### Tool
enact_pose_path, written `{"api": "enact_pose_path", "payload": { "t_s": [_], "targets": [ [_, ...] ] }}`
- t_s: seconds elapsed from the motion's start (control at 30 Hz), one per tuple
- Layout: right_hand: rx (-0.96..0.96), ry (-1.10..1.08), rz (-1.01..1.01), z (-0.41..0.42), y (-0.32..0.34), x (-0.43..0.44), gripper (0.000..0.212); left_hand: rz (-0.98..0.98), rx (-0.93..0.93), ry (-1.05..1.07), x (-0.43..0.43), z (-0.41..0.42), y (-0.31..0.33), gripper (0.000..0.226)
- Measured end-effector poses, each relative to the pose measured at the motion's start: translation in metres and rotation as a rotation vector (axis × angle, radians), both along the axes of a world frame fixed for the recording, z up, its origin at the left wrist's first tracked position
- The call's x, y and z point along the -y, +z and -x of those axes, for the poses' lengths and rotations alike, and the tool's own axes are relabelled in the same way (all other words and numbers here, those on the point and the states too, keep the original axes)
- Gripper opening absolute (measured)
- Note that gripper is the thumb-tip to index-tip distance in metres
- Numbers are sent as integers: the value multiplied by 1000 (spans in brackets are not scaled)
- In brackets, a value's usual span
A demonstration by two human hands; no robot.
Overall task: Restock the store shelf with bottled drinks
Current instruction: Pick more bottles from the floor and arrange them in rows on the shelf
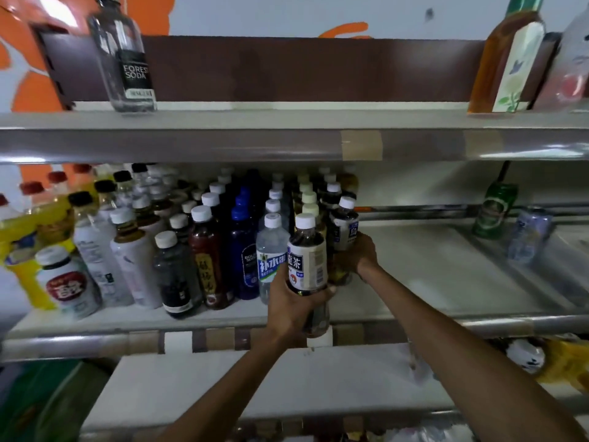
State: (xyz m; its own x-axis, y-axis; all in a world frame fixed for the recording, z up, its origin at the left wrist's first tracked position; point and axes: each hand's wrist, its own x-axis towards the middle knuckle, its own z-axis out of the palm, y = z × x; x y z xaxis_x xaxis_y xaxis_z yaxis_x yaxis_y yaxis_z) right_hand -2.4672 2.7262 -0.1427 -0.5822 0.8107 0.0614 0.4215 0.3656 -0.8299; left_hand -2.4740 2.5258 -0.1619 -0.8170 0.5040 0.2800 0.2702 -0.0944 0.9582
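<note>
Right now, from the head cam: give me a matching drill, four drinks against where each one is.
Things:
1 Forest Soda bottle
2 green can
3 front tea bottle
4 rear tea bottle

Places:
A gripped by right hand
B top shelf, left end
C gripped by left hand
D middle shelf, right side

Pairs: 1-B, 2-D, 3-C, 4-A

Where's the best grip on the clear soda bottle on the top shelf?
Around the labelled middle of the soda bottle, coming from the front or its right. It stands on its base near the front edge and is straight-sided. The top shelf is bare to its right, while a dark end panel sits close on its left.
</note>
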Motion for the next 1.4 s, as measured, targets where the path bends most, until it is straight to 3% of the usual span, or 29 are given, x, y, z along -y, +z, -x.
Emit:
{"api": "enact_pose_path", "payload": {
  "t_s": [0.27, 0.47, 0.63, 0.73, 0.87, 0.93, 1.03, 1.1, 1.17, 1.27, 1.4],
  "targets": [
    [-46, 40, -61, 12, -3, -3, 64, 10, -5, 18, -10, 9, -5, 71],
    [191, 161, -110, -11, -20, -9, 72, 33, -28, 47, -19, 6, -12, 68],
    [246, 155, -166, -13, -19, -3, 73, 56, -85, 72, -27, 1, -16, 63],
    [284, 151, -177, -21, -15, -3, 64, 76, -152, 110, -33, -7, -14, 62],
    [20, 66, -133, -53, -8, -11, 27, 93, -202, 126, -46, -14, -15, 69],
    [-46, 158, -86, -73, 3, -10, 33, 106, -222, 132, -52, -21, -11, 66],
    [47, 438, 7, -97, 13, 1, 41, 137, -256, 162, -60, -29, -4, 66],
    [68, 513, 62, -104, 10, 11, 63, 136, -259, 182, -67, -32, -2, 70],
    [24, 452, 24, -105, 1, 21, 69, 146, -249, 185, -72, -36, -1, 72],
    [-33, 263, -121, -103, -8, 33, 52, 174, -266, 201, -77, -39, -3, 72],
    [-66, 167, -153, -99, -13, 34, 46, 208, -295, 185, -84, -34, -2, 75]
  ]
}}
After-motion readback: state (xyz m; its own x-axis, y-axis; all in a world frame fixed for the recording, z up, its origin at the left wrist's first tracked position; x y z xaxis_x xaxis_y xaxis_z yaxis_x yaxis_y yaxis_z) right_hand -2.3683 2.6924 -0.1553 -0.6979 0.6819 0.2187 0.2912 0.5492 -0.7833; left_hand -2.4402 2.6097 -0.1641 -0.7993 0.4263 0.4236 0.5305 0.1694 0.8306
